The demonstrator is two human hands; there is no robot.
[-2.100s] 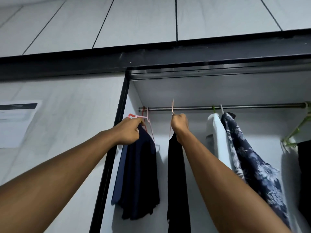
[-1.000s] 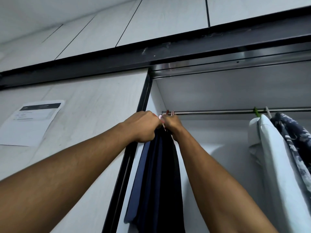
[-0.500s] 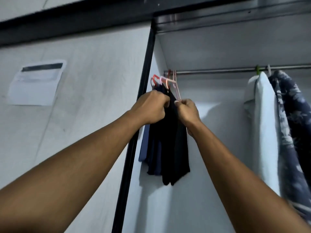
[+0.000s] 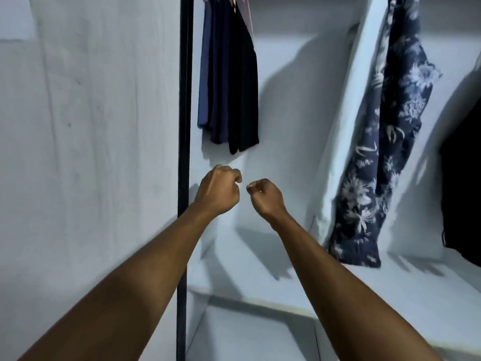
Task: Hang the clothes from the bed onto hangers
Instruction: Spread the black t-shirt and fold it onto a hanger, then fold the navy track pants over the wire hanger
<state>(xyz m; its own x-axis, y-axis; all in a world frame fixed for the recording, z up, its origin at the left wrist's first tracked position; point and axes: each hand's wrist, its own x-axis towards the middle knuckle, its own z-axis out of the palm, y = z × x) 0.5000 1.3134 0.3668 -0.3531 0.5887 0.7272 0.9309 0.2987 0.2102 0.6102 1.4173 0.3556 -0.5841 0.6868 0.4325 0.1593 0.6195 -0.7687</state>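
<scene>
Through the head camera we are reaching both bare arms out toward an open white wardrobe. Our left hand [image 4: 220, 190] is curling into a fist, fingers folded against the palm and clasping nothing. Our right hand [image 4: 265, 195] is clenching empty in the same way just beside it, with a narrow gap lying between the two sets of knuckles.

Above the hands, and apart from them, a bunch of short dark garments [image 4: 231, 82], one blue and the rest navy and black, is hanging near the wardrobe's left inner wall. Its hems are ending a little above our left fist. At the top edge a thin pink hanger [image 4: 249, 14] is showing over the black cloth, its hook running out of view. A tall black door frame [image 4: 184, 100] is standing just left of the bunch, and our left forearm is crossing in front of its lower part.

Further right a long white garment [image 4: 346, 113] is hanging. Against its right side a navy shirt printed with pale flowers [image 4: 390, 126] is draping down, its hem hanging low, close over the white wardrobe shelf [image 4: 390, 287]. At the far right edge a black garment [image 4: 463, 191] is hanging, partly cut off by the picture's border.
</scene>
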